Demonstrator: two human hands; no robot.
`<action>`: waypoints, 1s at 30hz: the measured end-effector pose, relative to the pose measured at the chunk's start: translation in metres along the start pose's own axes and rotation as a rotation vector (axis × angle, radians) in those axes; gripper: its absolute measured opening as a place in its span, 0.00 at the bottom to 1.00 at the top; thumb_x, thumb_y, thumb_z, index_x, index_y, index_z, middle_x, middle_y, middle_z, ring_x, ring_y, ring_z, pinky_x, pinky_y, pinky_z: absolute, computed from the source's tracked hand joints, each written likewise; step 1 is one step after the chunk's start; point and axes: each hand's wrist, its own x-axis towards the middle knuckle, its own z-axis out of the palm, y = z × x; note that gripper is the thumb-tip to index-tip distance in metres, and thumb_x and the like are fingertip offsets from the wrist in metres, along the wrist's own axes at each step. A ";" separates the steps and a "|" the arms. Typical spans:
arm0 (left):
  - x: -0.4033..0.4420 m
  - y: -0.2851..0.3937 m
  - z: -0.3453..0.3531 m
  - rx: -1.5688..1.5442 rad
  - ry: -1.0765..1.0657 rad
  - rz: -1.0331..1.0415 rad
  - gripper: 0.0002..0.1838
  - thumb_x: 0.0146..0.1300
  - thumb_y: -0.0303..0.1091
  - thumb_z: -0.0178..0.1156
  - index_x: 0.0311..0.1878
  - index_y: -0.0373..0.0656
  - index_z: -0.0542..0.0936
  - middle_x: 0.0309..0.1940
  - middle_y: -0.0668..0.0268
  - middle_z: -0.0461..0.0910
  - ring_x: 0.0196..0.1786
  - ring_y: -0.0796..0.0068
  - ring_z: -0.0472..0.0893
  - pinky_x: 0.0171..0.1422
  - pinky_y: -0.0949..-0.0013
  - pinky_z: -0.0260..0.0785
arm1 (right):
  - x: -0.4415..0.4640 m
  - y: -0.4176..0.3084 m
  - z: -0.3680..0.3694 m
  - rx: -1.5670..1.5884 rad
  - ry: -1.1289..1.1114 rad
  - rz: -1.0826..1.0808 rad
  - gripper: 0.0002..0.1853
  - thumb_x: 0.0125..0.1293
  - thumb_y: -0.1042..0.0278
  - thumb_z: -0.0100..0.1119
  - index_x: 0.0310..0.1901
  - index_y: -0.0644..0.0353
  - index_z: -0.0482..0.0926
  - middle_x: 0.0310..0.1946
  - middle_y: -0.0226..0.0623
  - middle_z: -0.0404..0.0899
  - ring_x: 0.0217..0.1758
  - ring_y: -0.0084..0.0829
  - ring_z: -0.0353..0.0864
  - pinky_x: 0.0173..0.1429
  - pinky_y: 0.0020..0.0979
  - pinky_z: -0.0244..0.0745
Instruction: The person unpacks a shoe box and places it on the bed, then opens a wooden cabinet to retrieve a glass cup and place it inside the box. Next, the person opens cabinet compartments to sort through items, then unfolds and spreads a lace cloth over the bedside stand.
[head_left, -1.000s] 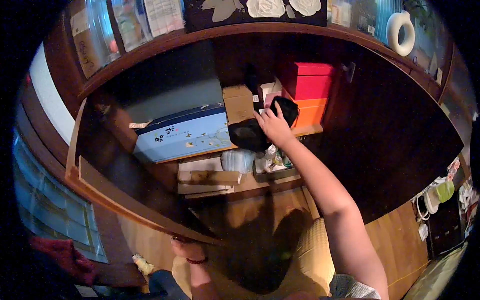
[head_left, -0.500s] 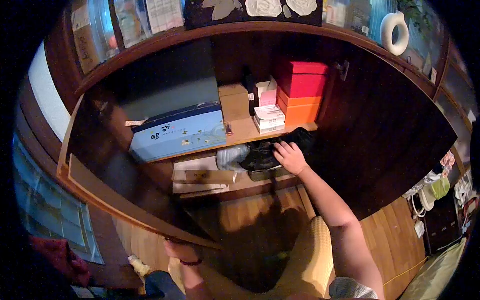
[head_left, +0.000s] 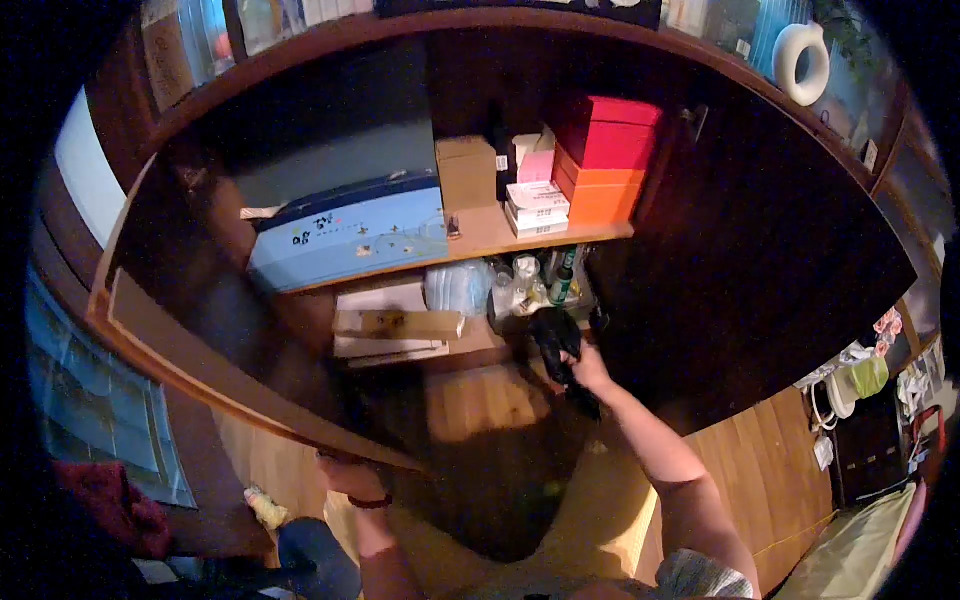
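My right hand (head_left: pixel 588 368) is closed on a crumpled black plastic bag (head_left: pixel 556 338), which hangs in front of the lower shelf. Just behind it sits a dark tray (head_left: pixel 507 322) with a green bottle (head_left: pixel 563 284) and several clear containers (head_left: pixel 525 270) in it. My left hand (head_left: pixel 352 478), with a dark band at the wrist, is at the bottom edge of the open left cabinet door (head_left: pixel 250 390). The door's edge hides its fingers, so its grip cannot be made out.
On the upper shelf stand a long blue box (head_left: pixel 350 238), a brown box (head_left: pixel 466 172), small white boxes (head_left: pixel 538 208), a red box (head_left: pixel 622 135) and an orange box (head_left: pixel 605 196). Flat cartons (head_left: pixel 395 324) and a bluish clear bag (head_left: pixel 460 288) lie below. The right door (head_left: pixel 770 260) stands open.
My right hand has pulled the black bag off the tray, down and toward me, uncovering the bottle and containers. My left hand stays by the door edge. The view has shifted slightly.
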 end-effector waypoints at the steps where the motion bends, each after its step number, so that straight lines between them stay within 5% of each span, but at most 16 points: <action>1: -0.002 -0.002 -0.002 0.004 -0.022 -0.065 0.28 0.63 0.54 0.50 0.31 0.32 0.78 0.23 0.61 0.78 0.24 0.71 0.77 0.28 0.69 0.70 | -0.014 0.021 0.015 -0.054 -0.034 0.083 0.23 0.61 0.60 0.59 0.53 0.65 0.69 0.39 0.46 0.80 0.40 0.37 0.78 0.48 0.35 0.71; 5: -0.006 -0.009 -0.006 -0.558 -0.103 -0.297 0.36 0.65 0.63 0.40 0.30 0.33 0.77 0.20 0.66 0.74 0.22 0.76 0.71 0.25 0.74 0.63 | -0.076 -0.001 0.051 -0.066 -0.170 0.416 0.14 0.62 0.66 0.56 0.43 0.70 0.74 0.30 0.45 0.78 0.28 0.34 0.78 0.32 0.35 0.73; 7: -0.007 -0.027 -0.005 -0.806 -0.134 -0.277 0.37 0.65 0.64 0.37 0.31 0.33 0.76 0.19 0.68 0.72 0.20 0.79 0.68 0.24 0.76 0.58 | -0.086 0.100 0.108 0.161 -0.381 0.587 0.11 0.64 0.70 0.50 0.43 0.69 0.73 0.31 0.46 0.77 0.25 0.34 0.77 0.27 0.34 0.72; 11: 0.000 -0.032 -0.017 -0.764 -0.075 -0.312 0.33 0.66 0.59 0.38 0.36 0.33 0.75 0.25 0.67 0.73 0.26 0.76 0.70 0.29 0.74 0.62 | -0.129 0.075 0.128 0.287 -0.711 0.783 0.10 0.64 0.70 0.50 0.43 0.67 0.73 0.29 0.44 0.77 0.24 0.33 0.77 0.27 0.34 0.73; 16: 0.000 -0.066 -0.023 -0.870 -0.058 -0.411 0.27 0.67 0.52 0.42 0.42 0.33 0.74 0.35 0.64 0.74 0.34 0.73 0.72 0.37 0.72 0.66 | -0.123 0.002 0.145 0.364 -0.949 0.837 0.10 0.64 0.70 0.49 0.43 0.65 0.73 0.28 0.43 0.77 0.22 0.33 0.77 0.27 0.35 0.74; 20: -0.007 -0.092 -0.023 -1.038 -0.031 -0.543 0.23 0.68 0.47 0.45 0.48 0.33 0.73 0.43 0.62 0.75 0.40 0.70 0.74 0.43 0.71 0.69 | -0.052 -0.078 0.172 0.472 -0.745 0.681 0.09 0.64 0.70 0.48 0.43 0.63 0.73 0.27 0.42 0.77 0.21 0.33 0.76 0.27 0.35 0.74; 22: -0.010 -0.107 -0.022 -1.124 0.000 -0.591 0.22 0.68 0.44 0.46 0.51 0.33 0.73 0.47 0.61 0.76 0.43 0.69 0.75 0.46 0.70 0.71 | 0.015 -0.044 0.240 0.497 -0.536 0.442 0.14 0.66 0.64 0.51 0.48 0.63 0.71 0.32 0.39 0.78 0.26 0.32 0.78 0.29 0.32 0.76; 23: -0.009 -0.104 -0.024 -1.079 0.004 -0.572 0.22 0.68 0.45 0.46 0.52 0.33 0.72 0.49 0.61 0.74 0.45 0.68 0.74 0.48 0.69 0.69 | 0.027 -0.111 0.217 0.845 -0.554 0.500 0.32 0.61 0.47 0.56 0.59 0.64 0.66 0.51 0.43 0.73 0.51 0.37 0.73 0.53 0.42 0.69; 24: -0.006 -0.102 -0.027 -1.007 -0.006 -0.518 0.22 0.68 0.45 0.45 0.53 0.34 0.71 0.51 0.61 0.73 0.47 0.67 0.73 0.50 0.68 0.68 | 0.047 -0.137 0.217 0.848 -0.543 0.554 0.43 0.57 0.34 0.53 0.65 0.61 0.59 0.62 0.44 0.64 0.62 0.36 0.63 0.62 0.42 0.59; 26: -0.002 -0.103 -0.033 -0.856 -0.012 -0.426 0.23 0.69 0.45 0.45 0.56 0.35 0.68 0.54 0.61 0.69 0.51 0.66 0.70 0.53 0.66 0.65 | 0.058 -0.191 0.206 1.172 -0.638 0.456 0.45 0.59 0.29 0.44 0.69 0.54 0.52 0.66 0.39 0.58 0.67 0.32 0.57 0.66 0.39 0.54; 28: 0.004 -0.111 -0.040 -0.685 -0.029 -0.327 0.23 0.69 0.45 0.44 0.58 0.37 0.66 0.57 0.61 0.66 0.54 0.65 0.68 0.57 0.65 0.62 | 0.062 -0.186 0.232 1.083 -0.586 0.503 0.36 0.64 0.34 0.41 0.61 0.58 0.63 0.56 0.34 0.69 0.56 0.28 0.68 0.55 0.31 0.67; 30: 0.009 -0.126 -0.046 -0.463 -0.037 -0.210 0.24 0.69 0.46 0.43 0.61 0.38 0.63 0.60 0.60 0.63 0.58 0.63 0.65 0.60 0.63 0.60 | 0.031 -0.172 0.250 0.998 -0.618 0.451 0.30 0.66 0.40 0.45 0.57 0.57 0.67 0.51 0.34 0.71 0.53 0.29 0.69 0.54 0.28 0.68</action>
